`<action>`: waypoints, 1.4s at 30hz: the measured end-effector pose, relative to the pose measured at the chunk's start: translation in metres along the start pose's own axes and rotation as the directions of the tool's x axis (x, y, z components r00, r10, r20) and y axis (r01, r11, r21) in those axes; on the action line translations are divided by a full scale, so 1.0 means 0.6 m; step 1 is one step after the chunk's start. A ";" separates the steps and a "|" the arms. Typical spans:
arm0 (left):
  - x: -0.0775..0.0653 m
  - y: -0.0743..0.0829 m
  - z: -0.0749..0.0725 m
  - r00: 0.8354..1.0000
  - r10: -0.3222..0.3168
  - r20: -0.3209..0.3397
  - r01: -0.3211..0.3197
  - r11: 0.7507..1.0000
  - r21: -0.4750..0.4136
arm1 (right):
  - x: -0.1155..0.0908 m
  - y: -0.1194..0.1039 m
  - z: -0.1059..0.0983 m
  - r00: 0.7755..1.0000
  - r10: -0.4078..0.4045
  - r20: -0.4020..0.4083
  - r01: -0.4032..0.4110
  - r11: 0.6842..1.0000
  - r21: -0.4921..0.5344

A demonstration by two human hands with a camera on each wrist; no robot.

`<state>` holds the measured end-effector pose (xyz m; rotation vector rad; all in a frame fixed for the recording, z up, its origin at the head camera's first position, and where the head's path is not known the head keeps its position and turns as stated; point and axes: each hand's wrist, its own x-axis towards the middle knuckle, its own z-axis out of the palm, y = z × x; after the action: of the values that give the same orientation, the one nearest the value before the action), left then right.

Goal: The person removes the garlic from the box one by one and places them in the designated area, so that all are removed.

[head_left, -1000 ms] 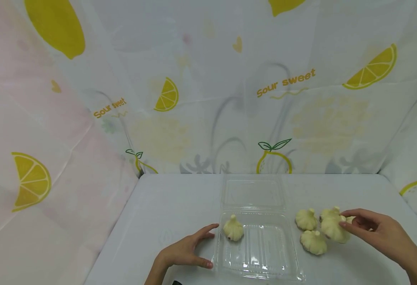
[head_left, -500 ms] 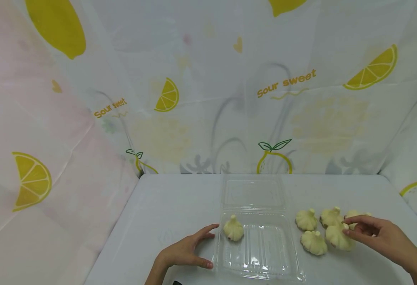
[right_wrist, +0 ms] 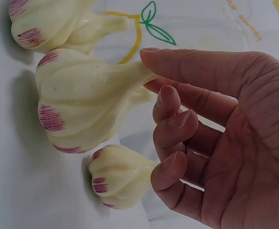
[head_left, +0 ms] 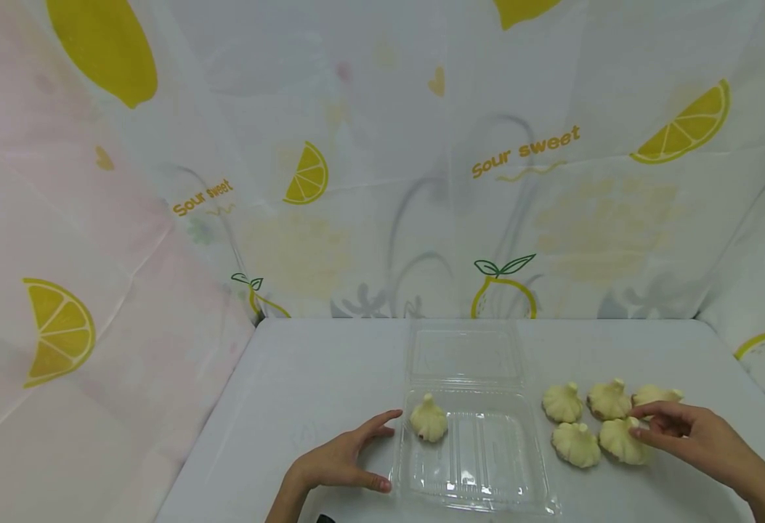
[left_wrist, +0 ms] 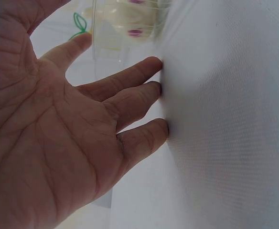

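My right hand [head_left: 702, 439] pinches the stem of a pale garlic bulb [right_wrist: 77, 100] between thumb and index finger; the other fingers curl without holding anything. The bulb has purple streaks at its base and sits at the front of a group of garlic bulbs on the right. My left hand [head_left: 339, 461], fingers spread, rests on the table at the left side of a clear plastic container [head_left: 542, 465]. Its thumb and index fingertips lie at or close to the rim; contact is hard to tell. One garlic bulb [head_left: 428, 420] stands inside the container at the left.
Near the right hand lie more garlic bulbs: a front-left one [head_left: 575, 444], a back-left one [head_left: 561, 403], a back-middle one [head_left: 609, 400] and a partly hidden one [head_left: 657, 394]. The container's lid [head_left: 466, 356] lies opened backward. A lemon-print curtain [head_left: 382, 181] stands behind the table.
My right hand has moved slightly right and down with the pinched bulb, which now sits apart from the back-middle bulb. The bulb at the far right back shows more. My left hand stays put.
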<state>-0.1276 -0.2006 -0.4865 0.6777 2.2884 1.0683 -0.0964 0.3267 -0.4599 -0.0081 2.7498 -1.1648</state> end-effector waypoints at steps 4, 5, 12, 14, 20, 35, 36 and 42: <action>0.000 0.000 0.000 1.000 -0.003 0.000 0.003 1.000 0.006 | 0.002 0.003 0.002 1.000 0.001 0.002 -0.001 1.000 -0.007; 0.000 0.000 0.001 1.000 -0.001 0.000 0.001 1.000 0.007 | 0.002 0.004 0.002 1.000 0.001 0.002 -0.001 1.000 -0.007; 0.000 0.005 0.000 1.000 -0.002 0.001 0.002 1.000 0.003 | 0.003 0.006 0.002 1.000 -0.007 0.010 0.007 1.000 0.011; 0.001 0.006 0.000 1.000 -0.006 0.002 0.006 1.000 0.002 | 0.002 0.005 0.002 1.000 -0.022 0.005 0.022 1.000 0.009; 0.002 0.005 -0.001 1.000 -0.015 0.003 0.015 1.000 0.002 | 0.001 -0.005 0.002 0.997 -0.068 -0.029 0.067 0.998 -0.014; 0.002 0.006 0.000 1.000 -0.025 0.001 0.025 1.000 0.006 | 0.008 -0.048 0.022 0.960 -0.256 -0.116 0.256 0.967 -0.015; 0.002 0.006 0.000 1.000 -0.023 0.001 0.023 1.000 0.005 | 0.009 -0.052 0.024 0.956 -0.267 -0.120 0.268 0.963 -0.010; 0.000 0.005 0.000 1.000 -0.016 0.002 0.016 1.000 0.000 | 0.013 -0.076 0.037 0.943 -0.302 -0.142 0.307 0.952 0.018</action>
<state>-0.1269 -0.1986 -0.4841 0.6593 2.2883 1.0593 -0.1034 0.2788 -0.4438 -0.3759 2.9214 -1.3393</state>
